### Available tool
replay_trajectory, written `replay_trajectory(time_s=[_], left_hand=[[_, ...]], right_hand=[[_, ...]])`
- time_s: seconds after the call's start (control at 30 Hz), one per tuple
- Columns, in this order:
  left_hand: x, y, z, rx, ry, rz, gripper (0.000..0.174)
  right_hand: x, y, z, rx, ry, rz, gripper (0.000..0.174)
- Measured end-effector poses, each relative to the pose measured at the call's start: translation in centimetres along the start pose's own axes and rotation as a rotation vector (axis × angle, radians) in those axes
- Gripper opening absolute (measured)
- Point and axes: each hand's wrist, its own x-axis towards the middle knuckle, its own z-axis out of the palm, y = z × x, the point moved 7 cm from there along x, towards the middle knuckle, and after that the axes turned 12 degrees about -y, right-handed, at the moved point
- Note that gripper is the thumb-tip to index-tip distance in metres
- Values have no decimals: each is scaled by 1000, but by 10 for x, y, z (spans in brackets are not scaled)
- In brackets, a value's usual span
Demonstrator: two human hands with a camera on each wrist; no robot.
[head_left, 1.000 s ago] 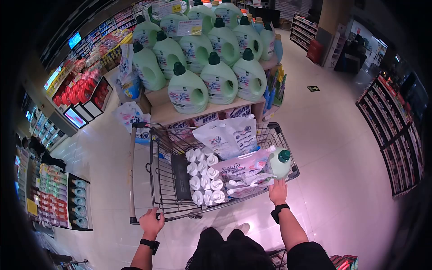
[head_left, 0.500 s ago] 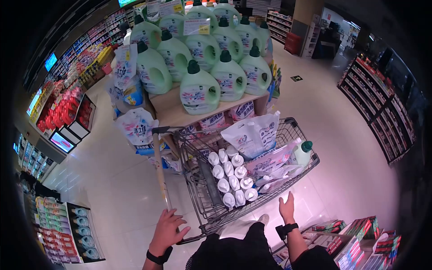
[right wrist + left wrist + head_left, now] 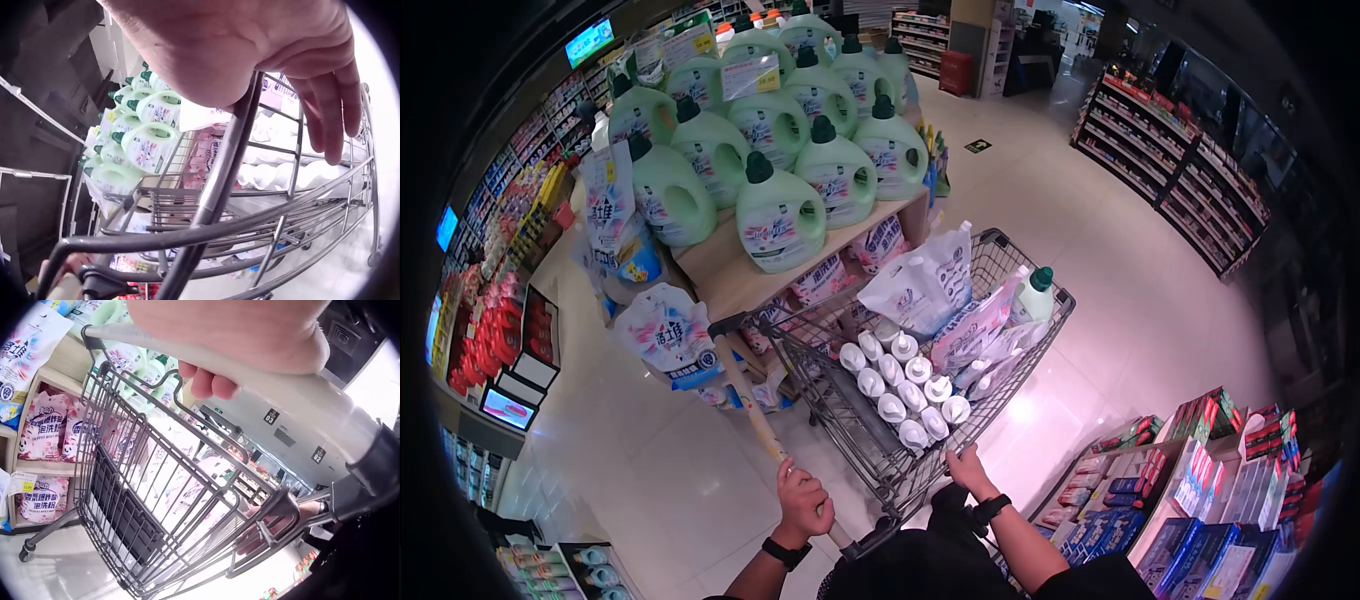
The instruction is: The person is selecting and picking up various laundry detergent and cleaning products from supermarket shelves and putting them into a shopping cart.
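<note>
My left hand (image 3: 802, 503) is wrapped round the push handle (image 3: 750, 408) of a wire shopping cart (image 3: 840, 430); the left wrist view shows its fingertips (image 3: 209, 384) under the pale bar. My right hand (image 3: 970, 474) rests at the cart's near side rim. In the right wrist view its palm lies over the metal rail (image 3: 215, 181), with the fingers (image 3: 328, 115) hanging loosely inside. The cart holds several white pump bottles (image 3: 911, 396), a large white pouch (image 3: 915, 285), pink-and-white packs (image 3: 980, 325) and a green-capped bottle (image 3: 1036, 295) at the far end.
A wooden display (image 3: 720, 283) of large green bottles (image 3: 780, 220) stands just beyond the cart, with white pouches (image 3: 670, 338) at its left corner. Boxed goods (image 3: 1105, 535) fill a low stand at the near right. A long shelf (image 3: 1165, 165) is farther right.
The left hand has gone from open back to gripping the handle. My right hand moved from beside the far-end bottle to the rim nearer me. The cart appears turned in view.
</note>
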Motion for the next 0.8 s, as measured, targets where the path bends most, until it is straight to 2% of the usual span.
replay_trajectory(time_s=[0.03, 0.07, 0.17, 0.2, 0.37, 0.43, 0.57, 0.6, 0.63, 0.73, 0.77, 0.8], left_hand=[[4, 4, 3, 3, 2, 3, 12], [8, 9, 6, 2, -8, 6, 12], [20, 16, 13, 11, -27, 23, 15], [25, 20, 17, 10, -24, 20, 16], [52, 35, 39, 20, -7, 8, 18], [62, 38, 48, 8, -3, 8, 18], [92, 64, 70, -11, -25, 33, 19], [101, 72, 76, -9, -25, 31, 19], [101, 64, 77, -10, -48, 53, 20], [129, 94, 100, -18, -83, 74, 22], [138, 104, 107, -38, -102, 87, 24], [146, 111, 114, -39, -133, 79, 24]], right_hand=[[-5, -14, -9, -89, 64, -26, 65], [-10, -17, -17, -46, 54, 45, 58], [-15, -37, -35, 19, 49, 52, 58], [-6, -26, -41, -7, 96, -22, 64], [25, -5, -73, -61, 158, -67, 65], [36, 4, -84, -14, 142, -23, 51], [54, 16, -128, 51, 93, -57, 49], [60, 25, -139, 62, 45, 32, 59], [59, 16, -130, 62, 46, 32, 59], [18, -9, -171, -38, 141, -8, 80], [-8, -35, -182, 7, 176, -5, 79], [-24, -42, -193, -187, 286, -86, 75]])
